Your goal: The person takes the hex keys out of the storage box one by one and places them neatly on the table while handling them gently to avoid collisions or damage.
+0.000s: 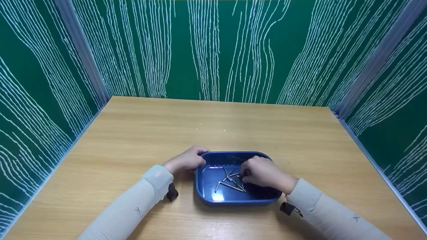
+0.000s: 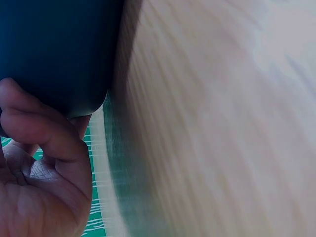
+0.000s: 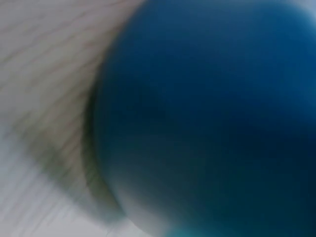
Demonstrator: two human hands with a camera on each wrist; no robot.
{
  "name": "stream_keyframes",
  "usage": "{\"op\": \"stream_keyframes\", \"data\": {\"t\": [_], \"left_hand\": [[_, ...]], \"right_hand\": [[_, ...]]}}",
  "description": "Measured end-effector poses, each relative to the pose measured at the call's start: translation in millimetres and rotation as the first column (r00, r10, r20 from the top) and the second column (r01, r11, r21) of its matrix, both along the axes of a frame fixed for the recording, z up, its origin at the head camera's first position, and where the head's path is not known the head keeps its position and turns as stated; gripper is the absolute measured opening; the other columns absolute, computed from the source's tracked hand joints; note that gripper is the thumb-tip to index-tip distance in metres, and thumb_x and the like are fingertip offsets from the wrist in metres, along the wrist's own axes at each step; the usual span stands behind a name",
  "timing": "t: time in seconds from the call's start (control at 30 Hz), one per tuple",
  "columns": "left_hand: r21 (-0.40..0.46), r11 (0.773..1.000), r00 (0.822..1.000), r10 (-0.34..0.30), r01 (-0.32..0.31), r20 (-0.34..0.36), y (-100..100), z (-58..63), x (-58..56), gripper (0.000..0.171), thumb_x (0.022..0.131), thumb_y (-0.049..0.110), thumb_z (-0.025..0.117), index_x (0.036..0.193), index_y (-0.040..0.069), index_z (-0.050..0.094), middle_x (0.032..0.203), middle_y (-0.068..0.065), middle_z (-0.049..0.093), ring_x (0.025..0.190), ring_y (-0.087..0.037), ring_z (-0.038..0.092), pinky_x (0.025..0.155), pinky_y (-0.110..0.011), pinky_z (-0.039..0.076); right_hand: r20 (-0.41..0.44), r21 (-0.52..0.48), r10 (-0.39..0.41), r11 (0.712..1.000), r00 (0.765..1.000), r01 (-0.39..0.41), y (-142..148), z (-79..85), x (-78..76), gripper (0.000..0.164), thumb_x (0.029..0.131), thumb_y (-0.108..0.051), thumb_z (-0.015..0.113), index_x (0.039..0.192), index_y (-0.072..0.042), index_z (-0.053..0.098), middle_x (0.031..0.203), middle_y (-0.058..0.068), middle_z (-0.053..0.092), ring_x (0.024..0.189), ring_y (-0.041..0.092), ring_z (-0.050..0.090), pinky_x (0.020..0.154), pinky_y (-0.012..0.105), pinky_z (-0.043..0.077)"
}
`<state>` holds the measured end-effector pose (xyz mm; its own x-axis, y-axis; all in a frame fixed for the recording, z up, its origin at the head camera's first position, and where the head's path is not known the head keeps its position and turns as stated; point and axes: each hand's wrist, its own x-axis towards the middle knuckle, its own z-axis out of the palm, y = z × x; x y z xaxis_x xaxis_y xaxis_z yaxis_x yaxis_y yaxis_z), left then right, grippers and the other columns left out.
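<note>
A blue plastic basin [image 1: 238,201] stands on the wooden table. My left hand [image 1: 187,159] grips its left rim, and in the left wrist view the curled fingers [image 2: 47,126] touch the basin's outer wall [image 2: 54,49]. Several slim metal rods [image 1: 232,186] lie crossed on the basin floor; some have a bent end, like hex keys. Inside the basin's right half, my right hand [image 1: 263,171] reaches down with curled fingers over the rods. Its fingertips are partly hidden, so whether they pinch a rod does not show. The right wrist view has only the blurred basin [image 3: 207,108].
The wooden table [image 1: 160,126] extends around the basin. A few tiny white specks [image 1: 224,131] lie beyond it. Green walls [image 1: 180,50] with white wavy lines stand at the back and both sides. A small dark wrist device [image 1: 172,192] hangs under the left sleeve.
</note>
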<state>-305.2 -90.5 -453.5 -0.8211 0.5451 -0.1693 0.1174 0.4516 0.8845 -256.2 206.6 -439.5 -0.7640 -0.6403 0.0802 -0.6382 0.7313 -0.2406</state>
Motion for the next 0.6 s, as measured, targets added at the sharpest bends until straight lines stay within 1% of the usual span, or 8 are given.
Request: {"op": "stream_keyframes", "data": {"t": [0.17, 0.37, 0.47, 0.6], "left_hand": [[0.007, 1.000, 1.000, 0.006, -0.006, 0.011, 0, 0.1, 0.8, 0.029, 0.087, -0.005, 0.052, 0.108, 0.003, 0.071, 0.083, -0.001, 0.060, 0.053, -0.012, 0.049, 0.046, -0.023, 0.041], [0.012, 1.000, 1.000, 0.012, -0.012, 0.008, 0, -0.3, 1.0, 0.036, 0.086, -0.004, 0.053, 0.115, 0.004, 0.073, 0.086, -0.002, 0.061, 0.054, -0.012, 0.050, 0.047, -0.023, 0.043], [0.013, 1.000, 1.000, 0.002, -0.002, 0.006, 0, -0.8, 0.3, 0.038, 0.086, -0.005, 0.051, 0.116, 0.004, 0.072, 0.086, -0.002, 0.061, 0.052, -0.013, 0.049, 0.046, -0.023, 0.042], [0.009, 1.000, 1.000, -0.010, 0.010, 0.000, -1, -1.6, -1.0, 0.035, 0.086, -0.005, 0.050, 0.113, 0.003, 0.071, 0.083, -0.002, 0.059, 0.051, -0.013, 0.049, 0.045, -0.024, 0.042]], "right_hand": [[0.026, 0.001, 0.009, 1.000, 1.000, -0.009, -1, -0.3, -2.9, 0.010, 0.085, -0.006, 0.088, 0.087, -0.011, 0.079, 0.075, -0.004, 0.071, 0.066, 0.006, 0.058, 0.060, 0.029, 0.051], [0.086, -0.027, 0.026, 0.999, 0.996, -0.024, -2, 0.5, -7.4, 0.011, 0.082, 0.000, 0.088, 0.088, -0.007, 0.081, 0.080, 0.000, 0.075, 0.068, 0.005, 0.058, 0.062, 0.025, 0.053], [0.094, -0.046, 0.053, 0.998, 0.994, -0.049, -1, 0.9, -9.8, 0.013, 0.078, 0.004, 0.085, 0.084, -0.007, 0.081, 0.076, 0.000, 0.074, 0.067, 0.003, 0.056, 0.062, 0.023, 0.051], [0.111, -0.066, 0.075, 0.996, 0.991, -0.067, 0, 0.1, -12.6, 0.017, 0.074, 0.008, 0.081, 0.081, -0.007, 0.079, 0.071, -0.002, 0.071, 0.065, 0.000, 0.055, 0.061, 0.020, 0.049]]}}
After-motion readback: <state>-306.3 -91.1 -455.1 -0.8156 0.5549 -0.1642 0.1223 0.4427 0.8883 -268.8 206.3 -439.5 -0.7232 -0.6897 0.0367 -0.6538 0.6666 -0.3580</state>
